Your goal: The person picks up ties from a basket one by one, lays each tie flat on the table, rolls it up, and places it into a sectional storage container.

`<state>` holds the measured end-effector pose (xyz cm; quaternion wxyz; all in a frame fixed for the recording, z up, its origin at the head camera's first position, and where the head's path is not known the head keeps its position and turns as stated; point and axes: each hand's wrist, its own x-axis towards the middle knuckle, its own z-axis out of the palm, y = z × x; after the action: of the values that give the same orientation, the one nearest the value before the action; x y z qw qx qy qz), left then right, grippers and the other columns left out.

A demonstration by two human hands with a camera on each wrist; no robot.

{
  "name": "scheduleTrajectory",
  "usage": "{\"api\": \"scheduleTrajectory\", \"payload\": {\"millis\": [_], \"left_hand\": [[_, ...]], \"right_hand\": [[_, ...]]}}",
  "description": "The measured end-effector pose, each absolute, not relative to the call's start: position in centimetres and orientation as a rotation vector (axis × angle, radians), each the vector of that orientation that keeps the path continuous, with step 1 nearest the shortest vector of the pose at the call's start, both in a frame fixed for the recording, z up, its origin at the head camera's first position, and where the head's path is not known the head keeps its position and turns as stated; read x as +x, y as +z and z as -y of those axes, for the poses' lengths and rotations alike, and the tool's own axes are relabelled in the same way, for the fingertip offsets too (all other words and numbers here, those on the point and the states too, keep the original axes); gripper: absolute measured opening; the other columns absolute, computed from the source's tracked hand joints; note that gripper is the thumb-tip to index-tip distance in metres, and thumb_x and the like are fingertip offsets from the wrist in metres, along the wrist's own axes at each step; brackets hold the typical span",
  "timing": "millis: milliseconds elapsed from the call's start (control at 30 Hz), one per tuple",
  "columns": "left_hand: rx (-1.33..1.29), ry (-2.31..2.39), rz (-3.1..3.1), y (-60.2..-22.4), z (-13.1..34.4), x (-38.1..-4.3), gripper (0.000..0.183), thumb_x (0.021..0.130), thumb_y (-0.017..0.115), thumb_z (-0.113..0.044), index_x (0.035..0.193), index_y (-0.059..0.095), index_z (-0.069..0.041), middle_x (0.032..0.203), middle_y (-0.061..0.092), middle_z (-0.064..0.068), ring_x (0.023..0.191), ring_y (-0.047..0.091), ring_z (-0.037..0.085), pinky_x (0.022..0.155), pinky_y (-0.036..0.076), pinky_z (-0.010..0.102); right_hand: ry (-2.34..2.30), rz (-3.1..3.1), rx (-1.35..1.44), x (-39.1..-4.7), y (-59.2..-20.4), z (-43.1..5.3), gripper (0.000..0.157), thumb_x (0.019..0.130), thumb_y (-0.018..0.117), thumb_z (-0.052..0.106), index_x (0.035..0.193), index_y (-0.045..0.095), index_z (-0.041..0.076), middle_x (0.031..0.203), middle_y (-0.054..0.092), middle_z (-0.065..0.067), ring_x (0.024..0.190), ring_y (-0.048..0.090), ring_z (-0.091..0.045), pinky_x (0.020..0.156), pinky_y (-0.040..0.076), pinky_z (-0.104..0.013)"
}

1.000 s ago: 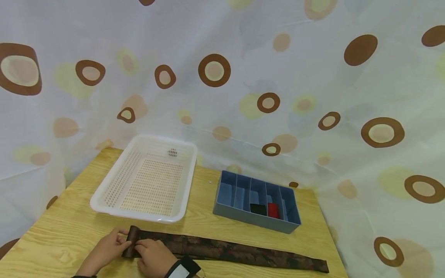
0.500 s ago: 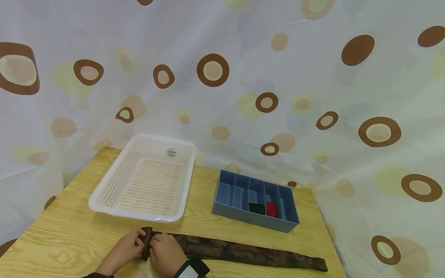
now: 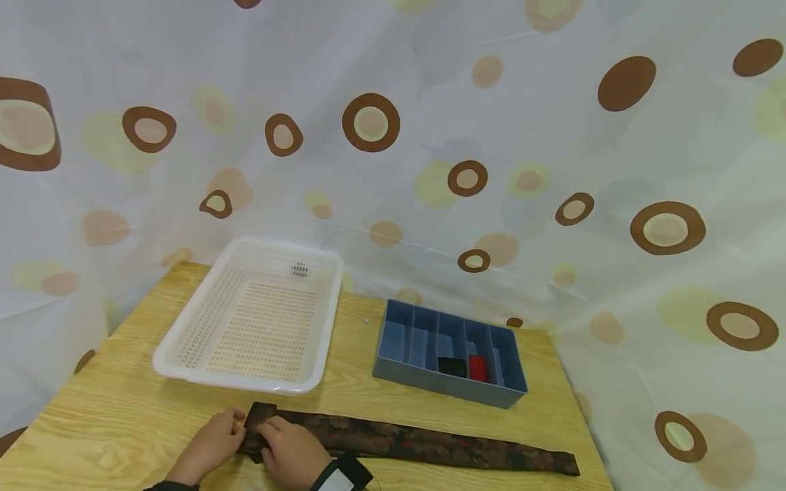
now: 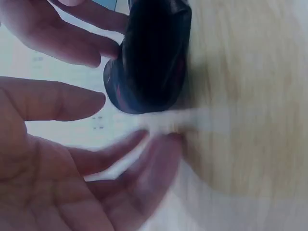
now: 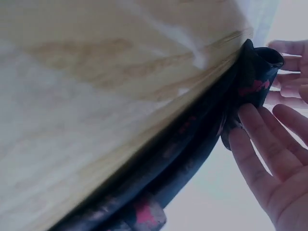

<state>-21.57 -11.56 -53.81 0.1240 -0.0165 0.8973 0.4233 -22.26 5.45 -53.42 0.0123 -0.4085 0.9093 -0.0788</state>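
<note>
A long dark brown patterned necktie (image 3: 430, 444) stretches across the front of the wooden table, its left end rolled up. That roll (image 3: 258, 431) stands between the two hands. My left hand (image 3: 211, 443) is at its left side; in the left wrist view the fingers are spread apart, and a small gap separates them from the roll (image 4: 154, 57). My right hand (image 3: 295, 453) touches the other side. In the right wrist view its nearly straight fingers (image 5: 257, 134) rest against the roll (image 5: 260, 79), while the doubled strip trails away towards the lower left.
Behind the left hand stands a white perforated basket (image 3: 331, 310). To its right is a blue divided box (image 3: 430, 378), with a black roll (image 3: 452, 367) and a red roll (image 3: 477, 368) in neighbouring compartments. A spotted sheet (image 3: 393, 177) hangs behind the table.
The rolled end has shifted right along the strip and turned over. Both hands moved right with it, and the left fingers have since come away from the roll. Basket and box stay put.
</note>
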Motion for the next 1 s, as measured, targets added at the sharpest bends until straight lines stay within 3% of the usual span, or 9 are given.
{"api": "scheduleTrajectory", "payload": {"millis": [233,467,733,1000], "left_hand": [[-0.074,1.337,-2.613,-52.5,10.1,-20.8,0.025,0.089,0.05,-0.001,0.111,0.058,0.007,0.092,0.066,0.011,0.083,0.063,0.023,0.065,0.051,0.035],[-0.054,1.433,-2.601,-51.3,7.8,-20.1,0.024,0.087,0.052,0.003,0.11,0.059,0.005,0.087,0.059,0.005,0.075,0.054,0.013,0.061,0.046,0.025],[0.102,1.461,-2.587,-52.0,5.7,-20.3,0.027,0.083,0.054,0.008,0.109,0.058,0.006,0.082,0.054,0.006,0.073,0.047,0.013,0.061,0.041,0.018],[0.272,1.397,-2.588,-53.1,4.6,-20.8,0.03,0.081,0.053,0.009,0.11,0.058,0.006,0.09,0.058,0.007,0.08,0.051,0.016,0.065,0.044,0.023]], "right_hand": [[-0.32,-2.769,-1.185,-21.9,-53.1,-7.0,0.035,0.092,0.059,0.026,0.123,0.057,0.011,0.116,0.059,0.003,0.095,0.06,-0.001,0.071,0.047,-0.01],[-0.43,-2.72,-1.032,-21.9,-52.9,-8.8,0.035,0.093,0.058,0.028,0.122,0.058,0.01,0.117,0.062,0.001,0.103,0.06,-0.005,0.08,0.049,-0.017],[-0.358,-2.813,-1.062,-21.9,-53.1,-11.0,0.031,0.093,0.057,0.03,0.112,0.066,0.008,0.102,0.059,0.001,0.09,0.053,-0.008,0.078,0.047,-0.022],[-0.516,-2.903,-1.11,-21.6,-53.0,-11.2,0.023,0.09,0.06,0.016,0.112,0.063,0.008,0.105,0.058,-0.001,0.092,0.057,-0.008,0.075,0.047,-0.016]]}}
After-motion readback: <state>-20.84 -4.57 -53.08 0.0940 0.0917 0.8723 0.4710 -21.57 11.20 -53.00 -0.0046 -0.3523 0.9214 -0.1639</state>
